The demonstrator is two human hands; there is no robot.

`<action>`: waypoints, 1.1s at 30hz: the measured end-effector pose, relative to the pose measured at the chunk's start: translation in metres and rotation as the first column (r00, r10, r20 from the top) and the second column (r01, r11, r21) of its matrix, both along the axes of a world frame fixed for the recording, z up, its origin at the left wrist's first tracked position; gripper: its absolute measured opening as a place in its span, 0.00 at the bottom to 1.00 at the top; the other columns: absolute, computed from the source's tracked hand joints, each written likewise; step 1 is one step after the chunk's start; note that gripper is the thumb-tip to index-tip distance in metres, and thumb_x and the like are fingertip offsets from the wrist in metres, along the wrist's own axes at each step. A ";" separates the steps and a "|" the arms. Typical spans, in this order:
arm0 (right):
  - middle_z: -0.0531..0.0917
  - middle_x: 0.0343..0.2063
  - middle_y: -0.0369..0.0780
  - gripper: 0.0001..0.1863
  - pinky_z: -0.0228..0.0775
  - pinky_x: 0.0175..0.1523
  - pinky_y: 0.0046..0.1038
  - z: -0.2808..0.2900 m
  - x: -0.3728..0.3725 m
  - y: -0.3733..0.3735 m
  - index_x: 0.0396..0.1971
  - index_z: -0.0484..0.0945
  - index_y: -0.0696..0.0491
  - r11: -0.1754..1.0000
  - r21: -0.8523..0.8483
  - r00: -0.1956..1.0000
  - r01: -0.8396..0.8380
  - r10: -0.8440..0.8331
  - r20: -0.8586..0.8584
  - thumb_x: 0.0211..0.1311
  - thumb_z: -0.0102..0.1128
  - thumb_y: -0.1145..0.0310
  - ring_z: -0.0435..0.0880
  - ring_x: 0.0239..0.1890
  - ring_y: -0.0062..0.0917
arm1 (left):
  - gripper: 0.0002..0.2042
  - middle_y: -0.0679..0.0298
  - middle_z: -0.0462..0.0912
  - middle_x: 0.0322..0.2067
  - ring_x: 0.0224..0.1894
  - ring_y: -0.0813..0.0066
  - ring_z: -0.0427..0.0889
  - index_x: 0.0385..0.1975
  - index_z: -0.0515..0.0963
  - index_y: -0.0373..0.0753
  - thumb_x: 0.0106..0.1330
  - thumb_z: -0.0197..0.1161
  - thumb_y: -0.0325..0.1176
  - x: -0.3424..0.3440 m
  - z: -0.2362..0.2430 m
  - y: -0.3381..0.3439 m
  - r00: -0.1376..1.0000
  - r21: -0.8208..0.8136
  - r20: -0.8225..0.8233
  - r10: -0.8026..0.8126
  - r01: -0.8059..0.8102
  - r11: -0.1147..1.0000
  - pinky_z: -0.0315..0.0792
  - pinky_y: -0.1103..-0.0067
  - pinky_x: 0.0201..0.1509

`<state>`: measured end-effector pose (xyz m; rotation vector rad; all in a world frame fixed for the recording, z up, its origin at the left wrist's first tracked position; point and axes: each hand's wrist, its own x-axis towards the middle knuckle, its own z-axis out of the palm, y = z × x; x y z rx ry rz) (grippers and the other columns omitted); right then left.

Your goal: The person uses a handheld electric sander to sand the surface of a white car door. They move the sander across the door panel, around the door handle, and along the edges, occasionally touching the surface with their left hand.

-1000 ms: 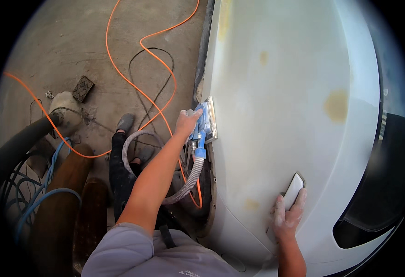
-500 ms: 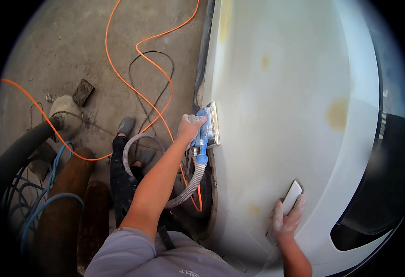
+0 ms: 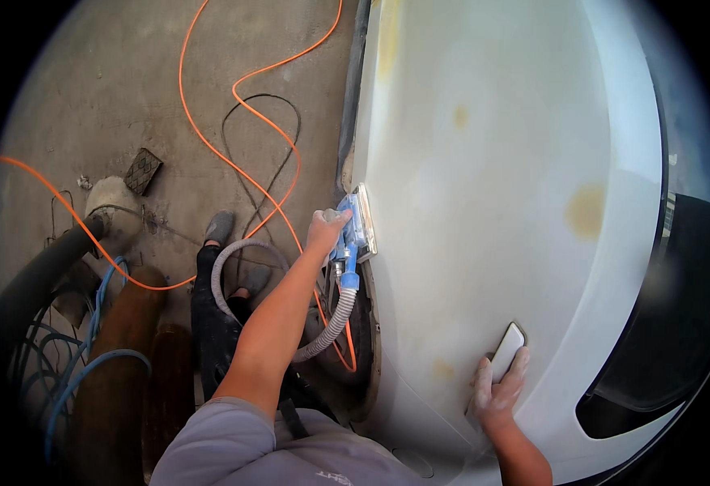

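Observation:
My left hand [image 3: 327,229] is closed around a blue sander [image 3: 350,231]. Its pale flat pad stands on edge against the left edge of a whitish car body panel [image 3: 484,243]. A ribbed grey hose [image 3: 337,324] curves down from the sander's near end. Lower on the panel, my right hand [image 3: 497,397] has its thumb and fingers on either side of a white oblong piece [image 3: 506,352] with a dark edge. Whether that piece is fixed to the car or loose, I cannot tell. Pale dust coats the right fingers.
Orange hose [image 3: 246,174] loops over the concrete floor near my feet [image 3: 220,229]. At left stand brown cylinders [image 3: 120,356], blue hoses [image 3: 100,356], a thick dark pole [image 3: 47,271] and a dark patterned block [image 3: 142,171]. Dark window glass [image 3: 654,324] lies right of the panel.
The sander and my left hand have shifted slightly left. My right hand keeps its place by the white oblong piece. The whole view has moved a little.

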<state>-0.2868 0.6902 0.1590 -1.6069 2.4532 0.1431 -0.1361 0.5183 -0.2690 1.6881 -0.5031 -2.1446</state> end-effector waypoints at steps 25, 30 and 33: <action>0.75 0.37 0.49 0.36 0.71 0.28 0.35 0.002 -0.006 0.014 0.70 0.51 0.69 0.999 0.038 0.999 0.002 -0.001 -0.041 0.70 0.61 0.75 0.77 0.22 0.31 | 0.34 0.51 0.82 0.46 0.48 0.65 0.81 0.52 0.72 0.27 0.60 0.78 0.51 0.006 0.071 0.055 0.999 -0.084 0.023 -0.023 0.025 0.996 0.75 0.69 0.56; 0.75 0.38 0.50 0.36 0.71 0.31 0.38 0.002 0.004 -0.008 0.69 0.51 0.69 0.998 0.046 0.996 -0.041 0.044 -0.073 0.70 0.61 0.75 0.78 0.26 0.35 | 0.36 0.46 0.82 0.51 0.54 0.61 0.82 0.56 0.71 0.27 0.60 0.77 0.52 -0.001 -0.010 -0.007 0.991 0.069 -0.053 0.122 -0.118 0.991 0.74 0.69 0.58; 0.74 0.38 0.44 0.34 0.73 0.26 0.29 0.000 -0.002 -0.001 0.69 0.51 0.68 0.988 0.066 0.976 -0.136 0.145 -0.162 0.71 0.60 0.74 0.78 0.21 0.24 | 0.39 0.43 0.81 0.54 0.57 0.58 0.82 0.59 0.69 0.25 0.60 0.77 0.53 0.000 0.001 0.022 0.999 0.025 -0.031 0.009 -0.008 1.000 0.74 0.68 0.60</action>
